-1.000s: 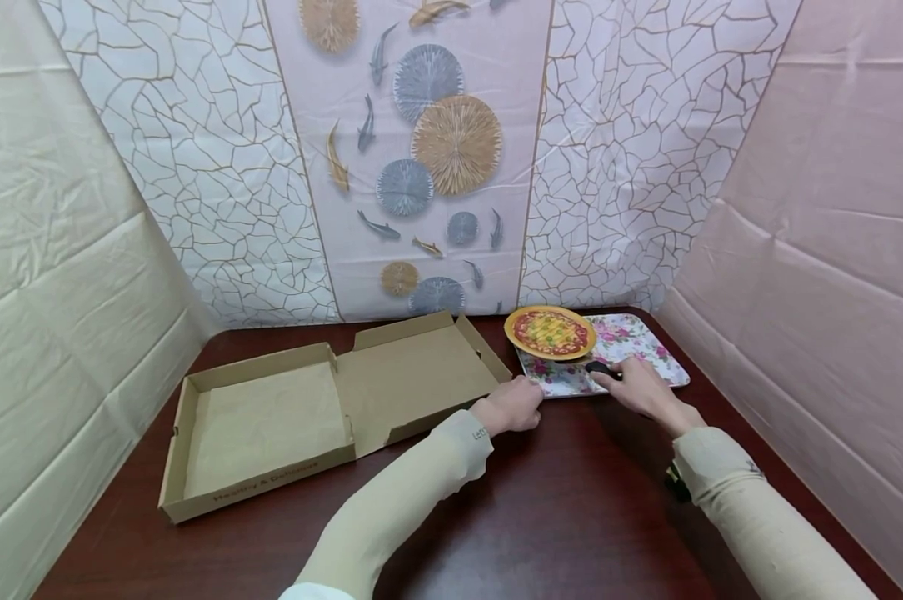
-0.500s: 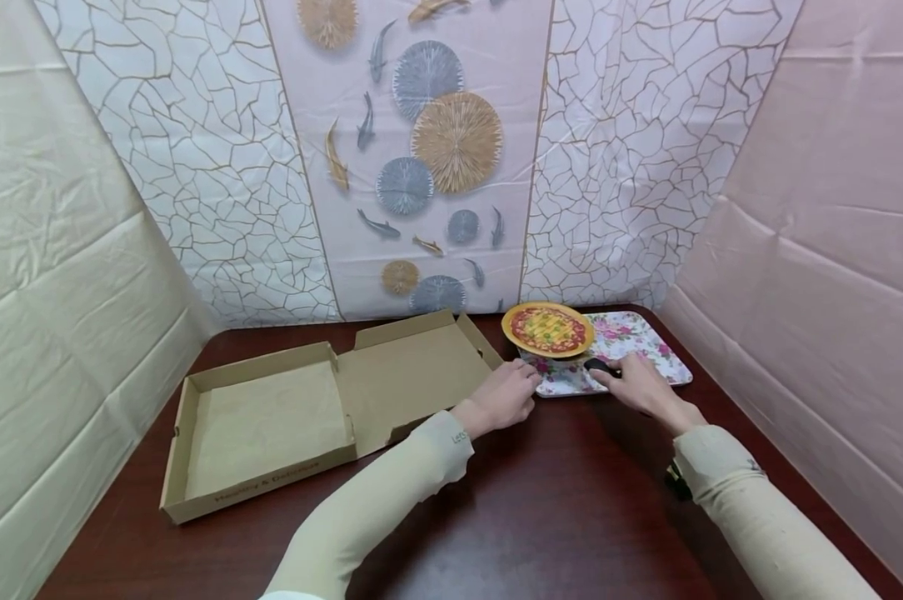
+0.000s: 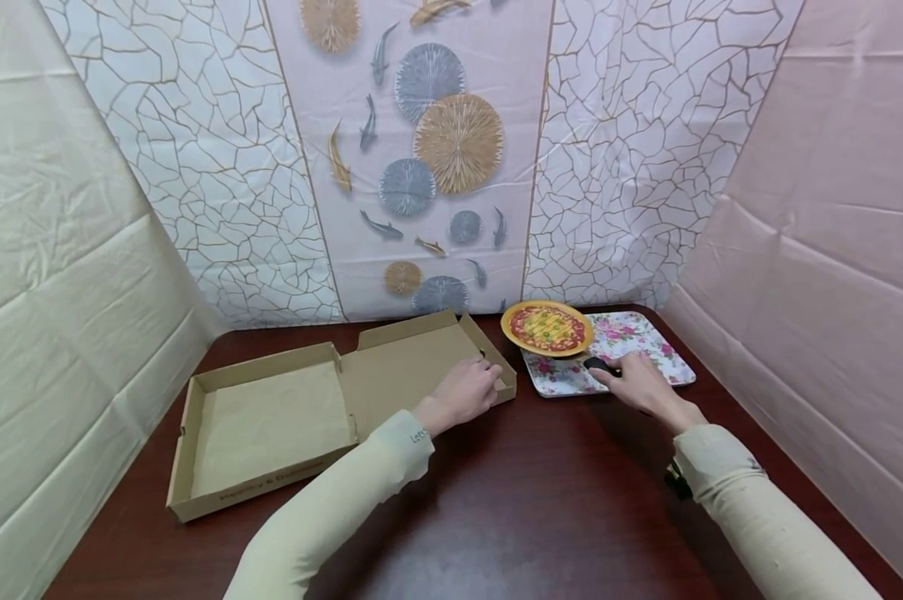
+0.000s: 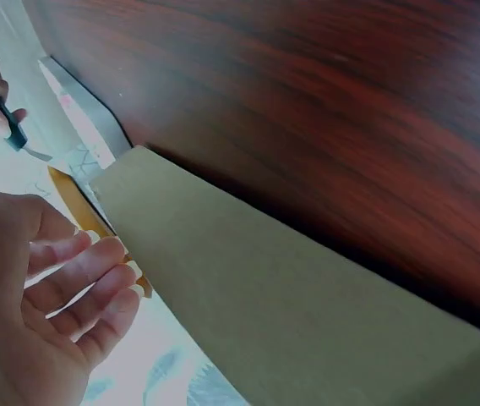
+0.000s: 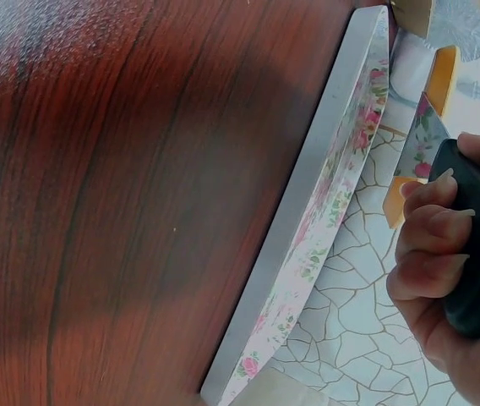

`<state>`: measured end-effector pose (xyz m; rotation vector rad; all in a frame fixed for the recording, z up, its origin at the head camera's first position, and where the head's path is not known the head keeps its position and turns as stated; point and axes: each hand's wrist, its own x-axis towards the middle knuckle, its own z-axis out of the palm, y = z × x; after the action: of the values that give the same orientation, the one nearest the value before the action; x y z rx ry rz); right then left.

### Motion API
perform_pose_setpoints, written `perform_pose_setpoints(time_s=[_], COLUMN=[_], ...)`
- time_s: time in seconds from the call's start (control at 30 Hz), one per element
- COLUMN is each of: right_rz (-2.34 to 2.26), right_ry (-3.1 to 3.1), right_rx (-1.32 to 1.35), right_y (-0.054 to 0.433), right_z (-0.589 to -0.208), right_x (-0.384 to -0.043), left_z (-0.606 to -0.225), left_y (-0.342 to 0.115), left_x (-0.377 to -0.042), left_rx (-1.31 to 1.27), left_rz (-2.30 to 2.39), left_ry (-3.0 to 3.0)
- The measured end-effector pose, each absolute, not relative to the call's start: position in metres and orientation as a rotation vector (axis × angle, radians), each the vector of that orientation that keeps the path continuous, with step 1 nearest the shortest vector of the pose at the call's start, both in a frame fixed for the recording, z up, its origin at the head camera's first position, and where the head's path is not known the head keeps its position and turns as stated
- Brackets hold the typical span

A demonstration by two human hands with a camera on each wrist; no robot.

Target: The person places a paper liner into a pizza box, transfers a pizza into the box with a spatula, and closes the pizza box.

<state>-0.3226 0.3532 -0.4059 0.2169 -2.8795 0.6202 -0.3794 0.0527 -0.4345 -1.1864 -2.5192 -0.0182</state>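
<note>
Right hand [image 3: 642, 387] gripped the black handle [image 3: 600, 365], seemingly the best hold; pizza [image 3: 547, 328], at its ten o'clock, looked light, stiff, apt to slide.

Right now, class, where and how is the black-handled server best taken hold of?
By its black handle, from the near right, as the right hand does: it sticks out past the pizza's edge, while the flat blade reaches underneath, likely making the handle the steadiest hold.

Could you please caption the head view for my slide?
Pizza on a black-handled server in the right grip, partly over a floral tray, beside an open cardboard pizza box.
</note>
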Motion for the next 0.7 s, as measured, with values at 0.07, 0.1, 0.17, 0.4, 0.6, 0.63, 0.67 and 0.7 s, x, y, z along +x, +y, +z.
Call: perform_pose_setpoints(time_s=[0.07,0.1,0.17,0.4,0.6,0.63,0.67,0.7], right_rz=[0.630,0.635,0.644,0.623,0.601,0.603,0.605,0.610], right_ry=[-2.882,-2.885,-2.888,-2.883,-2.854,-2.852,-2.850,-2.849], right_rx=[0.211,0.209,0.207,0.216,0.242,0.244,0.247,0.249], right_y=[0.353,0.353,0.352,0.351,0.347,0.347,0.347,0.346], right_z=[-0.406,-0.405,-0.405,-0.405,-0.404,-0.404,-0.404,-0.404], right_x=[-0.322,-0.322,-0.322,-0.323,-0.324,-0.324,-0.325,-0.325], left_z=[-0.436,-0.437,-0.438,-0.443,-0.451,-0.451,-0.451,-0.451], left_y=[0.046,0.043,0.037,0.021,0.018,0.018,0.019,0.019], left_x=[-0.379,-0.379,-0.377,-0.370,-0.368,-0.368,-0.368,-0.368], left_rx=[-1.187,-1.187,-1.185,-1.164,-1.203,-1.211,-1.217,-1.224], left_rz=[-0.014,-0.009,0.003,0.050,0.078,0.080,0.081,0.080], left_ry=[-2.519,-2.520,-2.519,-2.561,-2.561,-2.561,-2.560,-2.557])
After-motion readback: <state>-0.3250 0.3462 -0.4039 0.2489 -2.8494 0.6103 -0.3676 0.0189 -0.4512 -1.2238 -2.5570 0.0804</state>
